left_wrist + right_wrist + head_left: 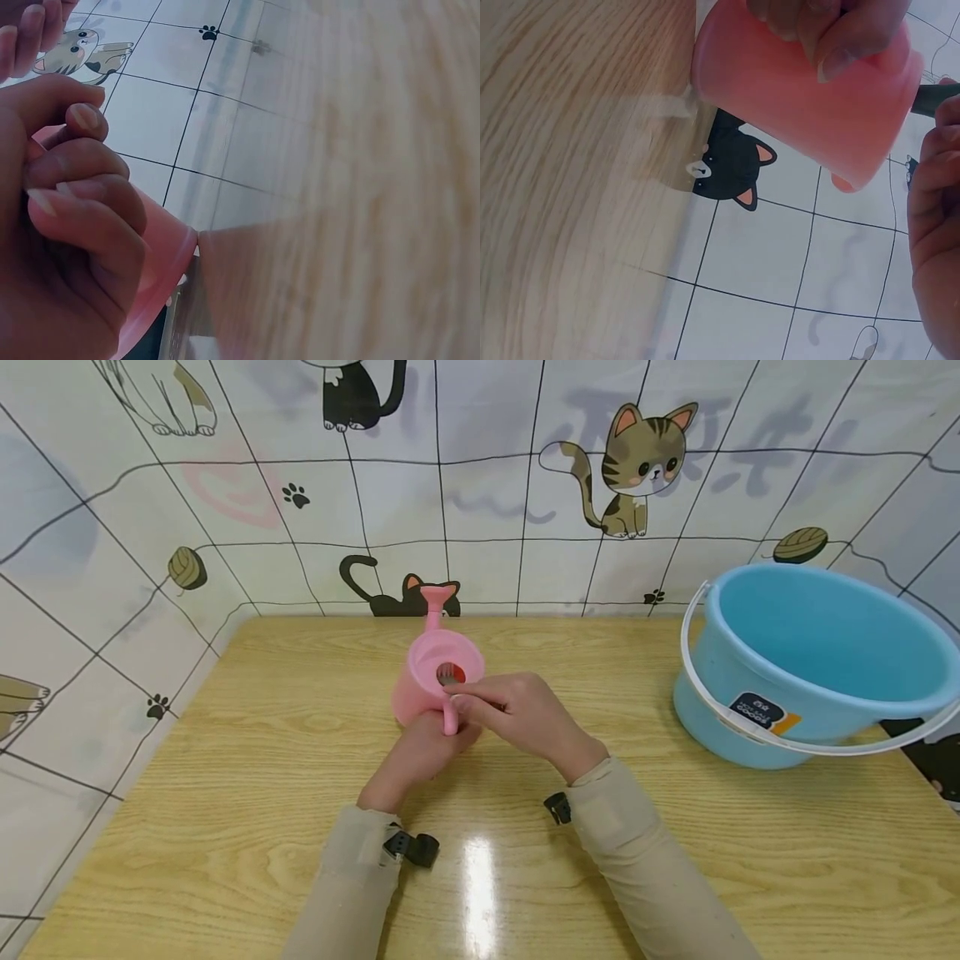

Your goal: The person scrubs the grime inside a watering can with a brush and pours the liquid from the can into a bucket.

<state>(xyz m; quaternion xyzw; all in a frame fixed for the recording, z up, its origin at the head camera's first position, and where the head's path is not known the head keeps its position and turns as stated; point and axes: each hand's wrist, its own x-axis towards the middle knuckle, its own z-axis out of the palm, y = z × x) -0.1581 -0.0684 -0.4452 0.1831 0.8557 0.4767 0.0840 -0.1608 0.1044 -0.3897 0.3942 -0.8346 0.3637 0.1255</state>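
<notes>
A pink watering can stands on the table with its spout towards the wall. My left hand grips its handle from the near side, and in the left wrist view the fingers are curled. My right hand pinches a small fork at the can's top opening, tines pointing away from me. Something red shows inside the opening beside the tines. In the right wrist view, a dark green part runs from the fingers to the can's rim; the lower part of the fork is hidden.
A large light-blue bucket with a white handle stands at the right of the wooden table. A wall covering with cat drawings rises behind the table and along its left side.
</notes>
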